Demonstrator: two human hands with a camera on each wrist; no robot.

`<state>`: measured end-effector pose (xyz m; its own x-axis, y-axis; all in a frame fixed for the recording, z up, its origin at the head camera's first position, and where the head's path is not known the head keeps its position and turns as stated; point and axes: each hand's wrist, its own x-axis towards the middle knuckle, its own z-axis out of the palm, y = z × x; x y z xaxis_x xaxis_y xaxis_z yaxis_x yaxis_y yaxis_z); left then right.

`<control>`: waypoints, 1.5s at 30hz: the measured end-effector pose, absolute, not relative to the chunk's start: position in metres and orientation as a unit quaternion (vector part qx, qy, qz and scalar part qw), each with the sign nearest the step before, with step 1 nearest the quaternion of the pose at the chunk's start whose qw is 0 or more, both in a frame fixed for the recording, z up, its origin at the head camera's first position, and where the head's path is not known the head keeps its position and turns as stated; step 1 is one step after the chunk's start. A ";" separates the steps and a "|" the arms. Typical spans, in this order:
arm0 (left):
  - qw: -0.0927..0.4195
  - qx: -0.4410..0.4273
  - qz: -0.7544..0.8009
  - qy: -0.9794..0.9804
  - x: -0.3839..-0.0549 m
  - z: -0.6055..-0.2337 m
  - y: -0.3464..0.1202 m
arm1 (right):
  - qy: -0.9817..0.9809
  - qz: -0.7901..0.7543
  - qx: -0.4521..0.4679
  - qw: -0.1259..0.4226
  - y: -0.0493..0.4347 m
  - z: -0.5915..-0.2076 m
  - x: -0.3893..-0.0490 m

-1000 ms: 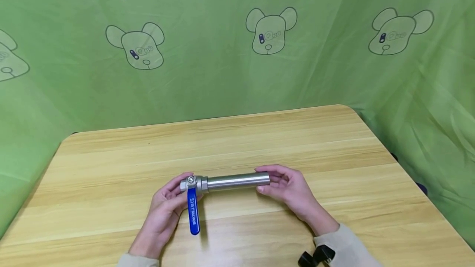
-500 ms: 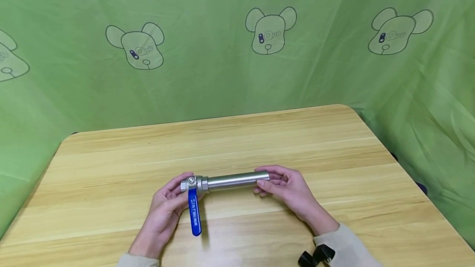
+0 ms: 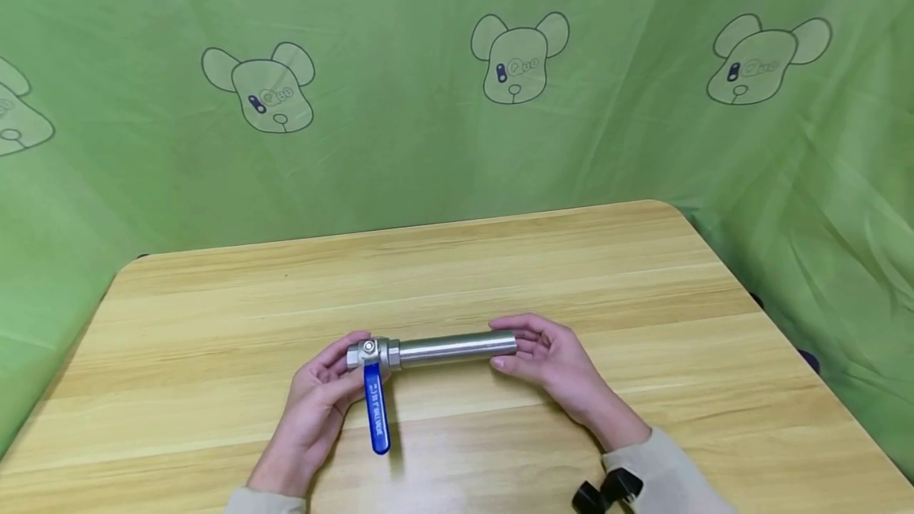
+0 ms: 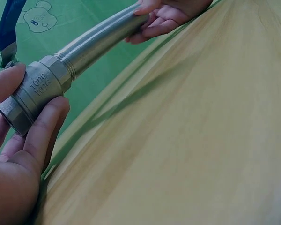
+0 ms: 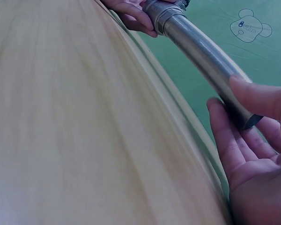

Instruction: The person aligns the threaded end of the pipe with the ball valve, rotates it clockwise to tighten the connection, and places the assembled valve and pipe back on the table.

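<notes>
My left hand [image 3: 317, 411] grips the hexagonal body of a steel ball valve [image 4: 37, 89], thumb on the near side and fingers on the far side. Its blue lever handle [image 3: 376, 409] points toward me. A straight steel pipe [image 3: 450, 349], with threads showing where it meets the valve [image 3: 385, 354], extends to the right. At its free end my right hand [image 5: 257, 164] holds the pipe [image 5: 208, 58] between thumb and fingers. Valve and pipe are held up above the table, and a shadow falls below them.
The wooden table [image 3: 428, 276] has rounded far corners. Green cloth [image 3: 400, 157] printed with bear heads hangs behind it and at both sides. A black clip-like device [image 3: 607, 490] sits at the right sleeve [image 3: 657, 470].
My right thumb moved up over the pipe's end, then back down to its lower side. The blue handle has swung slightly to the right. My left hand keeps its grip.
</notes>
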<state>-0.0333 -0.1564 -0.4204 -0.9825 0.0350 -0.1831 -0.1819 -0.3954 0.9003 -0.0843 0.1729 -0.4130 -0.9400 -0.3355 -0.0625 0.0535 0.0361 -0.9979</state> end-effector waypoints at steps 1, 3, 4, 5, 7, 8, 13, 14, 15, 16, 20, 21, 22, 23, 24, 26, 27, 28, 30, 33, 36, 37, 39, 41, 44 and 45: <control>0.066 -0.067 0.833 0.546 -0.033 -0.420 -0.156 | 0.709 -0.685 -0.090 0.143 0.173 -0.413 -0.084; 0.066 -0.064 0.831 0.548 -0.033 -0.421 -0.156 | 0.712 -0.683 -0.077 0.147 0.173 -0.413 -0.084; 0.067 -0.063 0.831 0.549 -0.033 -0.421 -0.156 | 0.712 -0.682 -0.076 0.147 0.173 -0.412 -0.084; 0.067 -0.062 0.830 0.550 -0.033 -0.421 -0.156 | 0.713 -0.681 -0.074 0.146 0.173 -0.412 -0.084; 0.068 -0.060 0.829 0.552 -0.033 -0.421 -0.156 | 0.713 -0.683 -0.074 0.144 0.172 -0.412 -0.084; 0.068 -0.058 0.828 0.553 -0.033 -0.421 -0.156 | 0.710 -0.685 -0.077 0.144 0.172 -0.412 -0.084; 0.070 -0.050 0.825 0.558 -0.033 -0.421 -0.156 | 0.692 -0.701 -0.085 0.149 0.172 -0.413 -0.085; 0.071 -0.049 0.825 0.559 -0.033 -0.421 -0.156 | 0.689 -0.704 -0.087 0.151 0.172 -0.413 -0.085; 0.072 -0.048 0.824 0.560 -0.034 -0.420 -0.156 | 0.688 -0.705 -0.087 0.151 0.172 -0.413 -0.085; 0.072 -0.048 0.823 0.561 -0.034 -0.420 -0.156 | 0.687 -0.705 -0.089 0.152 0.172 -0.413 -0.085; 0.073 -0.052 0.822 0.563 -0.034 -0.420 -0.155 | 0.688 -0.704 -0.091 0.152 0.172 -0.413 -0.084; 0.074 -0.054 0.822 0.562 -0.034 -0.420 -0.155 | 0.689 -0.703 -0.091 0.152 0.172 -0.413 -0.084; 0.074 -0.056 0.822 0.562 -0.034 -0.419 -0.155 | 0.690 -0.702 -0.091 0.152 0.172 -0.413 -0.084; 0.074 -0.058 0.822 0.562 -0.034 -0.419 -0.155 | 0.690 -0.702 -0.090 0.153 0.172 -0.413 -0.084; 0.074 -0.060 0.822 0.562 -0.034 -0.419 -0.155 | 0.691 -0.701 -0.089 0.154 0.172 -0.413 -0.084; 0.074 -0.060 0.822 0.562 -0.034 -0.419 -0.155 | 0.692 -0.700 -0.088 0.155 0.172 -0.413 -0.084; 0.074 -0.060 0.822 0.561 -0.034 -0.419 -0.155 | 0.693 -0.699 -0.087 0.155 0.172 -0.413 -0.084; 0.074 -0.061 0.822 0.562 -0.034 -0.419 -0.155 | 0.693 -0.699 -0.087 0.155 0.172 -0.413 -0.084; 0.074 -0.062 0.822 0.561 -0.034 -0.420 -0.154 | 0.695 -0.697 -0.086 0.154 0.172 -0.413 -0.084; 0.076 -0.069 0.823 0.559 -0.033 -0.421 -0.153 | 0.696 -0.697 -0.078 0.152 0.173 -0.413 -0.082; 0.074 -0.074 0.823 0.559 -0.031 -0.422 -0.152 | 0.698 -0.698 -0.072 0.147 0.173 -0.414 -0.080; 0.073 -0.077 0.822 0.559 -0.030 -0.422 -0.151 | 0.697 -0.699 -0.070 0.146 0.173 -0.414 -0.079; 0.069 -0.081 0.821 0.561 -0.029 -0.422 -0.151 | 0.694 -0.702 -0.069 0.143 0.172 -0.415 -0.079; 0.066 -0.082 0.818 0.565 -0.029 -0.421 -0.152 | 0.694 -0.703 -0.069 0.139 0.170 -0.415 -0.079; 0.066 -0.083 0.816 0.569 -0.029 -0.420 -0.152 | 0.692 -0.706 -0.067 0.135 0.168 -0.415 -0.078; 0.066 -0.083 0.815 0.570 -0.028 -0.419 -0.153 | 0.693 -0.705 -0.068 0.135 0.168 -0.414 -0.078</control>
<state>-0.0285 -0.1525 -0.4195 -0.9775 0.0134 -0.2107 -0.2025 -0.3422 0.9175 -0.0781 0.1680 -0.4144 -0.9542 -0.2848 -0.0910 0.0959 -0.0031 -0.9954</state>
